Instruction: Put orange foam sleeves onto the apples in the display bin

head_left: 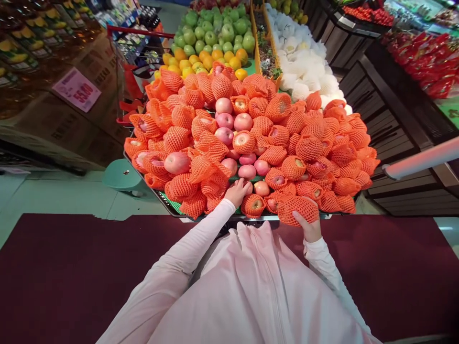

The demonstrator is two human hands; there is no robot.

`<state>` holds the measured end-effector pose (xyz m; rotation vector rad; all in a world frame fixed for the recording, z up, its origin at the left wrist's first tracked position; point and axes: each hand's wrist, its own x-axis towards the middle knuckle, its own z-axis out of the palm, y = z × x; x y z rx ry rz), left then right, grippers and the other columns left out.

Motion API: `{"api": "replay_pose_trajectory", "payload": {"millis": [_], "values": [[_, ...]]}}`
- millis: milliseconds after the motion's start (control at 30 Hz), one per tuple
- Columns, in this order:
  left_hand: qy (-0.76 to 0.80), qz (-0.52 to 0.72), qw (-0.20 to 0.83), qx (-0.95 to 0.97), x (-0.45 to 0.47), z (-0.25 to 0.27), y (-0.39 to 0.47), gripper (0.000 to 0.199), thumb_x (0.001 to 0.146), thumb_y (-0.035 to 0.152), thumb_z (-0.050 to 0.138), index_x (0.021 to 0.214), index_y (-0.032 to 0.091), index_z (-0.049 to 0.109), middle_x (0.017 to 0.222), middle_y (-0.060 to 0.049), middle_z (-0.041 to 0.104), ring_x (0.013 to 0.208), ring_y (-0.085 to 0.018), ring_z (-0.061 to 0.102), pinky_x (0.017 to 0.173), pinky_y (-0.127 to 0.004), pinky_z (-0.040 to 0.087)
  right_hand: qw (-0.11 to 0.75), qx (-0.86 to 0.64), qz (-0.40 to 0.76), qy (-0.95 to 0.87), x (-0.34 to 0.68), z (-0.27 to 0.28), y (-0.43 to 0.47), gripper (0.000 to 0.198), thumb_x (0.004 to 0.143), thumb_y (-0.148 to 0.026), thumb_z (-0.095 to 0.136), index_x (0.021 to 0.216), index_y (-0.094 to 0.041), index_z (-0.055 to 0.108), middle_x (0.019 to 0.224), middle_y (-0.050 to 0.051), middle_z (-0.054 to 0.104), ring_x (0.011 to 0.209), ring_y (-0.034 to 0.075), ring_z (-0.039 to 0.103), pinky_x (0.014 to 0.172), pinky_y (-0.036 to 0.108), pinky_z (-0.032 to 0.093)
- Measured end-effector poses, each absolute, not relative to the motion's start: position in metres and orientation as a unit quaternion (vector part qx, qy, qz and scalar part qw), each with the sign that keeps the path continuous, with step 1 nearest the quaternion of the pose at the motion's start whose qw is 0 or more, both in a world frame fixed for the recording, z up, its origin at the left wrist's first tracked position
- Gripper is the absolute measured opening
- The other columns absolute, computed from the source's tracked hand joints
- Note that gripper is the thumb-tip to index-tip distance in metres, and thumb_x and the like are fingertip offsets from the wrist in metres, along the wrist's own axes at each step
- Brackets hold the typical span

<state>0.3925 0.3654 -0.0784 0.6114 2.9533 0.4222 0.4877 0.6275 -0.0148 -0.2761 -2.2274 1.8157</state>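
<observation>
A heap of pink apples (pixel 244 122), many wrapped in orange foam net sleeves (pixel 308 148), fills the display stand in front of me. My left hand (pixel 237 192) reaches to the front of the pile and its fingers rest on a bare pink apple (pixel 248 187) at the near edge. My right hand (pixel 310 228) holds an orange foam net sleeve (pixel 299 209) from below at the stand's front rim; whether an apple is inside it is hidden. Both arms wear white sleeves.
Behind the apples lie yellow oranges (pixel 201 62), green apples (pixel 215 31) and white-netted fruit (pixel 304 62). A red shopping cart (pixel 138 52) and stacked cartons with a price sign (pixel 76 89) stand at left. Dark shelving (pixel 394 114) runs along the right. A green stool (pixel 122 176) sits low left.
</observation>
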Motion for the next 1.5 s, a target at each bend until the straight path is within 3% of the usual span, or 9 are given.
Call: {"api": "replay_pose_trajectory", "payload": {"millis": [167, 400, 600, 800, 967, 1233, 1500], "values": [[0.969, 0.148, 0.046, 0.192, 0.391, -0.080, 0.366, 0.043, 0.088, 0.008, 0.045, 0.127, 0.024, 0.052, 0.131, -0.015, 0.047, 0.108, -0.026, 0.055, 0.079, -0.039, 0.056, 0.153, -0.130, 0.626, -0.754, 0.498, -0.017, 0.636, 0.060, 0.065, -0.041, 0.081, 0.113, -0.017, 0.054, 0.118, 0.012, 0.061, 0.112, 0.026, 0.059, 0.107, 0.053, 0.042], [0.971, 0.162, 0.038, 0.171, 0.401, -0.082, 0.355, 0.058, 0.079, 0.009, 0.059, 0.134, 0.020, 0.046, 0.133, -0.016, 0.049, 0.112, -0.030, 0.058, 0.085, -0.041, 0.054, 0.141, -0.124, 0.639, -0.746, 0.480, -0.014, 0.624, 0.062, 0.064, -0.040, 0.081, 0.114, -0.017, 0.054, 0.118, 0.012, 0.062, 0.111, 0.026, 0.059, 0.109, 0.053, 0.040], [0.958, 0.216, -0.024, 0.185, 0.426, -0.073, 0.333, 0.055, 0.080, 0.015, 0.060, 0.134, 0.017, 0.050, 0.139, -0.019, 0.048, 0.126, -0.033, 0.051, 0.105, -0.049, 0.045, 0.113, -0.064, 0.626, -0.769, 0.453, -0.010, 0.599, 0.072, 0.061, -0.042, 0.083, 0.120, -0.017, 0.049, 0.124, 0.013, 0.059, 0.116, 0.027, 0.058, 0.108, 0.053, 0.042], [0.930, 0.315, -0.060, 0.180, 0.458, -0.075, 0.305, 0.046, 0.083, 0.021, 0.060, 0.129, 0.020, 0.057, 0.138, -0.019, 0.053, 0.131, -0.034, 0.050, 0.105, -0.053, 0.045, 0.092, 0.048, 0.555, -0.825, 0.425, -0.014, 0.558, 0.078, 0.061, -0.042, 0.083, 0.125, -0.019, 0.045, 0.132, 0.014, 0.051, 0.125, 0.027, 0.051, 0.112, 0.050, 0.038], [0.909, 0.385, -0.053, 0.153, 0.458, -0.076, 0.285, 0.052, 0.074, 0.028, 0.071, 0.124, 0.021, 0.059, 0.136, -0.017, 0.056, 0.128, -0.032, 0.053, 0.106, -0.049, 0.046, 0.063, 0.128, 0.443, -0.885, 0.403, -0.030, 0.516, 0.078, 0.059, -0.039, 0.082, 0.126, -0.020, 0.046, 0.127, 0.013, 0.053, 0.120, 0.030, 0.052, 0.106, 0.051, 0.042], [0.856, 0.471, -0.123, 0.173, 0.459, -0.078, 0.266, 0.069, 0.062, 0.033, 0.080, 0.125, 0.018, 0.054, 0.128, -0.018, 0.057, 0.120, -0.031, 0.057, 0.101, -0.048, 0.048, -0.027, 0.058, 0.375, -0.925, 0.380, -0.048, 0.491, 0.072, 0.055, -0.044, 0.083, 0.116, -0.020, 0.052, 0.112, 0.010, 0.059, 0.103, 0.030, 0.059, 0.095, 0.050, 0.046], [0.805, 0.567, -0.153, 0.081, 0.457, -0.077, 0.267, 0.074, 0.055, 0.034, 0.082, 0.120, 0.018, 0.052, 0.121, -0.014, 0.060, 0.116, -0.031, 0.059, 0.104, -0.048, 0.044, -0.013, 0.103, 0.238, -0.966, 0.400, -0.056, 0.461, 0.069, 0.072, -0.024, 0.069, 0.137, -0.018, 0.046, 0.135, 0.021, 0.031, 0.116, 0.038, 0.051, 0.093, 0.051, 0.046]]}}
